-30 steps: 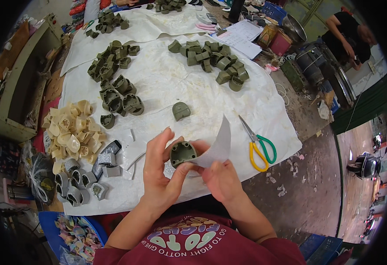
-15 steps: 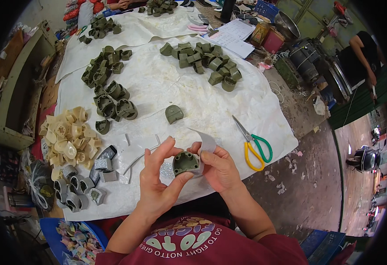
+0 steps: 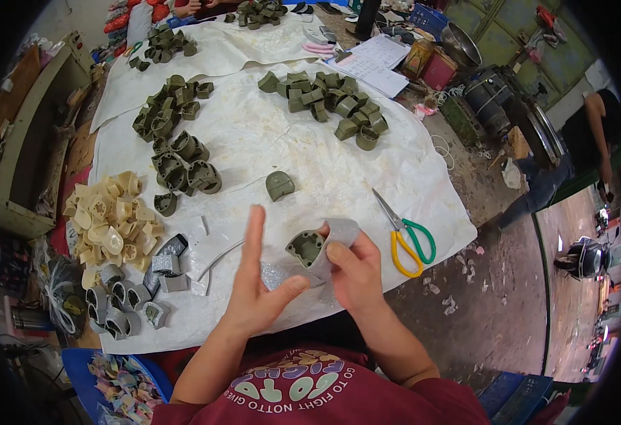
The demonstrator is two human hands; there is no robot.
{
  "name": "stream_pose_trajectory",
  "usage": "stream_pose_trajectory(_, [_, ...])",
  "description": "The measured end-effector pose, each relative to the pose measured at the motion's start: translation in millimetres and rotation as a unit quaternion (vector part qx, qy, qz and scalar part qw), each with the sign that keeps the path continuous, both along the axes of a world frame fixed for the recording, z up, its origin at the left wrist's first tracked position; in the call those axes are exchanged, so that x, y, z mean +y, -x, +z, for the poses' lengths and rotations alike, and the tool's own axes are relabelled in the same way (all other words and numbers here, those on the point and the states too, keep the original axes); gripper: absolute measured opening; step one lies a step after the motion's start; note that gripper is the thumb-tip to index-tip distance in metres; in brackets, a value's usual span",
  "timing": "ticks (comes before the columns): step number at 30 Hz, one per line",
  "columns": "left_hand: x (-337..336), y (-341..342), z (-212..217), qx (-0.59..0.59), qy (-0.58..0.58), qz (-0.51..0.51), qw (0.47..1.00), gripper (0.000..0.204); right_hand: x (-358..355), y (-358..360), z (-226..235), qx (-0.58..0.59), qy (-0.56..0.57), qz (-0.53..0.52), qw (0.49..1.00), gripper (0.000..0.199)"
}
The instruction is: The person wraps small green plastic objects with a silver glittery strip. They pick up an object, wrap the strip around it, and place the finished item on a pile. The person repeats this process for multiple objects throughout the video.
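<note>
My right hand grips a hollow olive-green plastic heel, its open side facing up. A silvery-grey glitter strip curves round the heel's right side, pinched under my right thumb and fingers. Left of it, my left hand is open, index finger pointing up and thumb stretched toward the heel, apart from it. A single green heel lies on the white sheet beyond my hands. Scissors with yellow and green handles rest to the right, blades slightly parted.
Several grey-covered heels stand at the left, below a heap of cream plastic pieces. Green heels lie in clusters farther back. A blue basin of scraps is at the lower left. Another person stands at the right.
My left hand has let go of the heel and opened out. My right hand still holds the heel, now turned, with the strip lying closer round its side.
</note>
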State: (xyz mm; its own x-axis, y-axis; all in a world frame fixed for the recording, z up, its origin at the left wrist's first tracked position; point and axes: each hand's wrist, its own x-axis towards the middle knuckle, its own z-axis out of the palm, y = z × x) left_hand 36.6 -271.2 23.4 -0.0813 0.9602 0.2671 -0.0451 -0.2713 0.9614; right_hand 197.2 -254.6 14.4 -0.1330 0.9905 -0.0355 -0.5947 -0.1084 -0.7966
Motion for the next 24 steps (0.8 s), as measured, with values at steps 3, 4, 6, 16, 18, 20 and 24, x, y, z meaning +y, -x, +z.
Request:
stream_pose_trajectory(3, [-8,10,8,0.236,-0.002,-0.025,0.971,0.075,-11,14,2,-0.105,-0.061,-0.069,0.990,0.027])
stream_pose_trajectory(4, [-4,8,2,0.236,-0.006,0.000,0.972,0.067,-13,16,3,-0.131,-0.079,-0.081,0.985,0.027])
stream_pose_trajectory(6, [-3,16,7,0.208,0.008,-0.030,0.978,0.064,-10,15,8,-0.176,-0.108,-0.098,0.973,0.028])
stream_pose_trajectory(16, [2,23,9,0.143,-0.024,-0.166,0.976,0.074,6,-18,16,0.035,0.101,0.158,0.982,0.027])
stream_pose_trajectory(18, [3,17,9,0.110,-0.006,-0.079,0.991,0.075,3,-13,14,-0.047,0.056,0.089,0.993,0.028])
stream_pose_trajectory(20, [-1,13,14,0.161,0.011,-0.017,0.987,0.067,-3,-3,12,-0.105,0.009,0.036,0.994,0.028])
stream_pose_trajectory(24, [-2,18,0,0.154,0.051,-0.065,0.985,0.055,-5,8,8,-0.214,-0.111,-0.073,0.968,0.029])
